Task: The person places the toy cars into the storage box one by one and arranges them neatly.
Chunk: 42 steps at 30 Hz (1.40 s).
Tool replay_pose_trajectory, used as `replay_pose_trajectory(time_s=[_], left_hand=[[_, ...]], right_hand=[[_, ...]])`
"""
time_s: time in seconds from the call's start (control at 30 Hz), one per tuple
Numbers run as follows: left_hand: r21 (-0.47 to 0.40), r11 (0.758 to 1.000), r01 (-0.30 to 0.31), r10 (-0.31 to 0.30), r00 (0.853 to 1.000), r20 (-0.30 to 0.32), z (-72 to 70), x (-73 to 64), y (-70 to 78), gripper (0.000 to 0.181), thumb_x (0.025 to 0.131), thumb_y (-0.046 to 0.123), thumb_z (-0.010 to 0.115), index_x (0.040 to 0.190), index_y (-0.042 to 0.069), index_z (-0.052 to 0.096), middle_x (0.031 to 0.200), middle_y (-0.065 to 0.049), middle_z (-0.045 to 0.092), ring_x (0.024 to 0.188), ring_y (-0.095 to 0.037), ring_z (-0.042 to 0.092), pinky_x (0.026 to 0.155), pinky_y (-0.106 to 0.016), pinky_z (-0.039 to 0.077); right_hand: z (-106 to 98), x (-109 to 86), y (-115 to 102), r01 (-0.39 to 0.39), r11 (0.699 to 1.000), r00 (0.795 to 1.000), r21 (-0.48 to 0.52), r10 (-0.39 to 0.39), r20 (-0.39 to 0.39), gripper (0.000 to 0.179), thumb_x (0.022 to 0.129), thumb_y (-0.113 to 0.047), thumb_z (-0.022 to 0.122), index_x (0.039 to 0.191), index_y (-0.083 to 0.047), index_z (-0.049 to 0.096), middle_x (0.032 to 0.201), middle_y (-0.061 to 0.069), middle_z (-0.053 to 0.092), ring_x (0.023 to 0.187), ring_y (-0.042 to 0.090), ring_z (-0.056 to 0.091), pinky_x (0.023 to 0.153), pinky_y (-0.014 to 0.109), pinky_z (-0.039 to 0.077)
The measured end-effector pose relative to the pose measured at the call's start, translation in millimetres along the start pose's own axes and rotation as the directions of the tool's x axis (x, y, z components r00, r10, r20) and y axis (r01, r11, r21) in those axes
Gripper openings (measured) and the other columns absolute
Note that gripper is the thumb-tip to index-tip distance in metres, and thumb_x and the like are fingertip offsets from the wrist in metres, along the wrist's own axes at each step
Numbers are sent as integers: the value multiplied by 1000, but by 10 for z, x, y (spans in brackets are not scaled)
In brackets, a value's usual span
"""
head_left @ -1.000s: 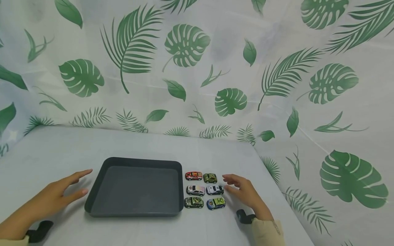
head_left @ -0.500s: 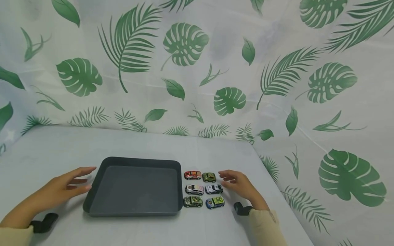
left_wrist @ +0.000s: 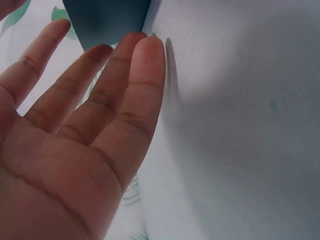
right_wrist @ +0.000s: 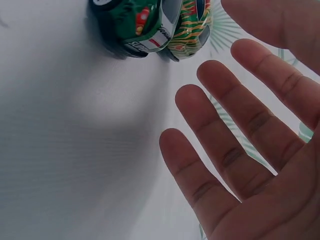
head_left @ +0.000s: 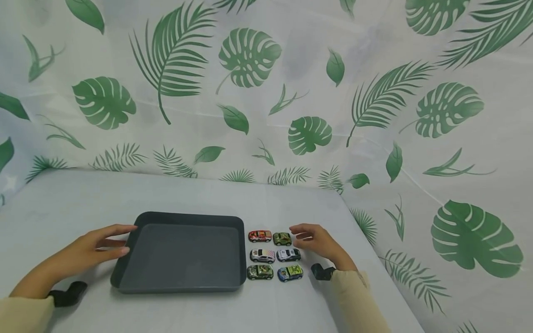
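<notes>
A dark grey rectangular tray lies on the white table. My left hand is at its left rim, fingers nearly straight; whether the fingertips touch the rim I cannot tell. In the left wrist view, the palm and straight fingers show beside a dark tray side. Right of the tray, toy cars stand in two columns: red, green, white, black-and-white, camouflage and blue-and-lime. My right hand, fingers relaxed, hovers just right of the green car, holding nothing.
White cloth covers the table. Behind and to the right hangs a leaf-print curtain. Dark straps sit at the wrists. In the right wrist view, a green car stands close to the fingers.
My left hand has moved right, up to the tray's left rim. My right hand has shifted left and slightly away from me, closer to the green car. Tray and cars keep their arrangement.
</notes>
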<state>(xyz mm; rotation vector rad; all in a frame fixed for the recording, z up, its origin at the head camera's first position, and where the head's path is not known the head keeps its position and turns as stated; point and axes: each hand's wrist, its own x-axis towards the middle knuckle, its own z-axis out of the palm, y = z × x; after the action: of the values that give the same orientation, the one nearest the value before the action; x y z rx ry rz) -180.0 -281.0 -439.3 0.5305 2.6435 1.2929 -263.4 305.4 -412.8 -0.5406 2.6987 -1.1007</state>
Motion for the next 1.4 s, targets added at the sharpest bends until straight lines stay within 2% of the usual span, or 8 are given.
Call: replay_pose_trajectory(time_s=[0.13, 0.3, 0.53, 0.77, 0.9, 1.23, 1.4], left_hand=[[-31, 1000, 2, -2, 1000, 9, 11, 49, -10, 60, 109, 18, 67, 157, -9, 44, 159, -44, 39, 126, -61, 61, 90, -59, 61], [-58, 998, -9, 12, 999, 36, 8, 108, -12, 61, 109, 17, 68, 157, -10, 44, 160, -44, 37, 127, -64, 59, 92, -66, 58], [-91, 996, 11, -4, 997, 72, -37, 148, -8, 62, 109, 18, 67, 159, -8, 41, 164, -42, 32, 129, -66, 55, 93, -64, 58], [-189, 976, 111, -90, 989, 116, -79, 148, -37, 68, 110, 22, 66, 163, -7, 35, 168, -44, 19, 140, -73, 39, 94, -52, 60], [-233, 958, 166, -136, 981, 140, -76, 147, -45, 72, 110, 24, 66, 165, -7, 31, 169, -44, 13, 144, -72, 33, 96, -53, 60], [-237, 956, 175, -141, 978, 156, -71, 143, -75, 73, 110, 24, 66, 165, -6, 30, 169, -44, 11, 144, -71, 36, 97, -59, 58], [-256, 954, 154, -114, 980, 163, -68, 154, -93, 72, 110, 22, 66, 165, -6, 30, 170, -43, 11, 145, -72, 33, 97, -55, 59]], right_hand=[[-8, 51, -5, -10, 1000, 1000, 2, 10, 24, 41, 98, -8, 79, 136, 6, 70, 135, 26, 70, 121, 43, 70, 102, 58, 57], [-16, 112, -2, -19, 1000, 998, 5, 19, 61, 41, 98, -8, 79, 136, 5, 70, 137, 25, 69, 122, 42, 69, 102, 59, 57], [-46, 213, -30, 2, 1000, 995, -4, -1, 103, 41, 97, -7, 80, 135, 5, 71, 137, 24, 70, 121, 42, 68, 103, 64, 54], [-48, 305, -45, 33, 999, 988, -26, -29, 155, 40, 94, -3, 81, 132, 7, 71, 132, 24, 72, 115, 39, 70, 100, 59, 56], [-54, 325, -55, 28, 999, 985, -35, -22, 173, 39, 92, -2, 83, 129, 7, 74, 129, 22, 74, 112, 35, 70, 102, 58, 54], [-11, 366, -50, -8, 998, 986, -59, 18, 168, 34, 87, 0, 87, 121, 2, 80, 125, 17, 77, 105, 27, 70, 96, 53, 57], [13, 390, -35, -16, 996, 989, -86, 28, 142, 29, 87, -1, 87, 116, 0, 82, 121, 14, 78, 101, 23, 69, 95, 54, 56]])
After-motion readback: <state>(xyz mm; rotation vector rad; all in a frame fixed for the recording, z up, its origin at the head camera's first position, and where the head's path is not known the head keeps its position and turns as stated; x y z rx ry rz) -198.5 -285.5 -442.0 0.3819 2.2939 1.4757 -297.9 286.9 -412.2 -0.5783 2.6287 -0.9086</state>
